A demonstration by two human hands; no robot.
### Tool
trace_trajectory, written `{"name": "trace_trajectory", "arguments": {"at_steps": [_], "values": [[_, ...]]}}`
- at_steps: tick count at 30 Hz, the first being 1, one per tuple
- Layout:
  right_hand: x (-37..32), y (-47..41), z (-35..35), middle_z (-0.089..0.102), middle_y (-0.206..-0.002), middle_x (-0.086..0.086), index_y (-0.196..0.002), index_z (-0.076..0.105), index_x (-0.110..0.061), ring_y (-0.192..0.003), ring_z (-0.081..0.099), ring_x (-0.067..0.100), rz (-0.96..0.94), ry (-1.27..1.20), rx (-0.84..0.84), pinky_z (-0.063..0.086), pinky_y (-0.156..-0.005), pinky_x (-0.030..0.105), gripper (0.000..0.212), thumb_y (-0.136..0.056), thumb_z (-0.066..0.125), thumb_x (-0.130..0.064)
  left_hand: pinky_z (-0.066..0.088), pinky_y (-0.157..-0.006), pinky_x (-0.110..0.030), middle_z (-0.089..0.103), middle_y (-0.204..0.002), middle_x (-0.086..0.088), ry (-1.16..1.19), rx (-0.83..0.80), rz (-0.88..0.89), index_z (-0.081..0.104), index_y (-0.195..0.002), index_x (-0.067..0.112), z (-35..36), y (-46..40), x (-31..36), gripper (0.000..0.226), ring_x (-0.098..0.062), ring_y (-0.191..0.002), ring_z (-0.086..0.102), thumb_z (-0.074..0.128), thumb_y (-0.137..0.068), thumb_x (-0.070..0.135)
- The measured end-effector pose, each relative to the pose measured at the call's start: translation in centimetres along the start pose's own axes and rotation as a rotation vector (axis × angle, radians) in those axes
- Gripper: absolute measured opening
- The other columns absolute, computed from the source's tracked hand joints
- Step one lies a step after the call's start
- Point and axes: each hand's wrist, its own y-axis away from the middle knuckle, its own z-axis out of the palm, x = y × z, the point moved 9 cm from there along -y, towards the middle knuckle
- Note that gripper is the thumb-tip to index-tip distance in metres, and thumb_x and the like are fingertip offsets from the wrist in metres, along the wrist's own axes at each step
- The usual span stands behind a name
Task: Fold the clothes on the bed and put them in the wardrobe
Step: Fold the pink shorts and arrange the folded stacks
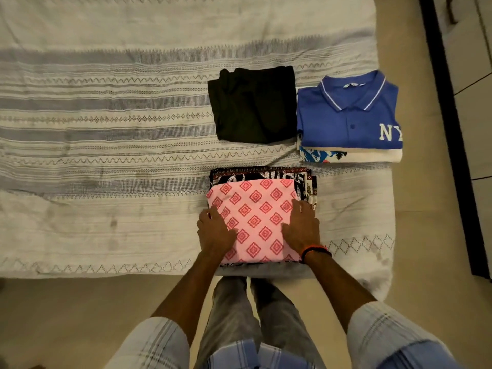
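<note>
A folded pink cloth with red diamond print lies on top of a stack near the bed's front edge. Beneath it shows a folded black-and-white patterned cloth. My left hand rests flat on the pink cloth's left side, fingers spread. My right hand lies flat on its right side, with a dark and orange band at the wrist. Farther back sits a folded black garment. To its right a folded blue polo shirt with white letters tops a white printed garment.
The bed carries a white and grey striped cover. Beige floor runs along the right side and in front. At the far right stands pale furniture with a dark edge.
</note>
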Motion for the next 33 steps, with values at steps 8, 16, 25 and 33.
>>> {"name": "trace_trajectory", "arguments": {"at_steps": [8, 16, 25, 33], "values": [[-2.5, 0.1, 5.7, -0.006, -0.163, 0.019, -0.157, -0.001, -0.017, -0.151, -0.001, 0.033, -0.278, 0.220, -0.223, 0.010, -0.123, 0.046, 0.097, -0.090, 0.060, -0.052, 0.011, -0.120, -0.050, -0.013, -0.163, -0.013, -0.354, -0.310, 0.345, -0.005, -0.156, 0.018, 6.2, 0.0, 3.1, 0.115, -0.036, -0.150, -0.001, 0.073, -0.079, 0.053], [-1.0, -1.8, 9.7, -0.025, -0.159, 0.018, -0.154, -0.018, -0.018, -0.148, -0.018, 0.034, -0.243, 0.171, -0.369, -0.004, -0.120, 0.049, 0.099, -0.094, 0.054, -0.050, 0.010, -0.118, -0.059, -0.030, -0.157, -0.013, -0.381, -0.477, 0.368, -0.020, -0.153, 0.020, 10.5, -2.1, 1.0, 0.110, -0.038, -0.148, -0.012, 0.064, -0.088, 0.048], [-0.5, -2.8, 11.2, -0.029, -0.157, 0.016, -0.152, -0.021, -0.019, -0.148, -0.022, 0.032, -0.251, 0.145, -0.384, -0.009, -0.120, 0.048, 0.099, -0.094, 0.052, -0.053, 0.010, -0.119, -0.054, -0.034, -0.155, -0.013, -0.405, -0.477, 0.384, -0.022, -0.153, 0.019, 11.6, -2.7, 0.4, 0.107, -0.038, -0.148, -0.016, 0.059, -0.091, 0.050], [-0.9, -2.5, 10.3, -0.024, -0.159, 0.019, -0.154, -0.017, -0.016, -0.149, -0.018, 0.033, -0.249, 0.151, -0.365, -0.003, -0.122, 0.050, 0.099, -0.094, 0.053, -0.053, 0.015, -0.118, -0.053, -0.033, -0.156, -0.012, -0.418, -0.500, 0.382, -0.022, -0.153, 0.020, 11.1, -2.7, 0.7, 0.108, -0.036, -0.149, -0.013, 0.061, -0.090, 0.048]]}}
